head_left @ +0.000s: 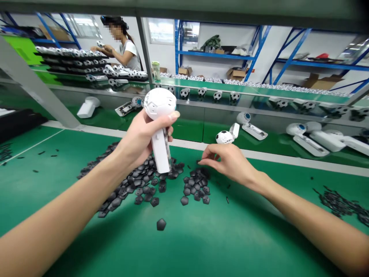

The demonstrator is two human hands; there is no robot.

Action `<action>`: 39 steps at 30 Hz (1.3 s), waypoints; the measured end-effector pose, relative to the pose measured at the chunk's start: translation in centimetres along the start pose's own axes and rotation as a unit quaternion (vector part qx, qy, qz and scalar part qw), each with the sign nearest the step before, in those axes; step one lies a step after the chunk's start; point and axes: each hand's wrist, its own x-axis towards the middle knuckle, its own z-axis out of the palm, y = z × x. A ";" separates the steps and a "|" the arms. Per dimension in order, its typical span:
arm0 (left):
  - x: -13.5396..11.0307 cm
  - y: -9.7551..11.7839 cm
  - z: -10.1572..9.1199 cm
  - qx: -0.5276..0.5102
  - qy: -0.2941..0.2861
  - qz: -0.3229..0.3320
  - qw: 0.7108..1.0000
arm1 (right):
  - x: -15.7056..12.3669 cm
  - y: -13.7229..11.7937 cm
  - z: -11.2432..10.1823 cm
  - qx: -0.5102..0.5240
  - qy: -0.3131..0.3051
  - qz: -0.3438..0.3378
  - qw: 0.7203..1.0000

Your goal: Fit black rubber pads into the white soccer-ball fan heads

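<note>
My left hand [144,132] is wrapped round the handle of a white device with a round, ball-like head [160,103], held upright above the table. The head has panel lines and a few small slots. To the right, my right hand [230,161] has thumb and fingers drawn together, with a small black piece [198,162] at the fingertips. Below it lies a small pile of black pentagon pieces [196,184]. A larger pile of such pieces [138,181] spreads under my left hand. One single pentagon [161,224] lies nearer to me.
Thin black strips [340,202] are heaped at the right. Beyond the pale table edge, a green conveyor carries white devices [252,127], one with a black-patterned ball head [226,136]. Across it, a person [127,50] works beside stacked trays [72,61]. A grey post [37,84] stands left.
</note>
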 end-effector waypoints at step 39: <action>-4.5 -3.3 9.2 0.100 -0.050 -0.040 0.993 | -5.2 -3.9 -6.2 0.434 0.163 0.084 0.882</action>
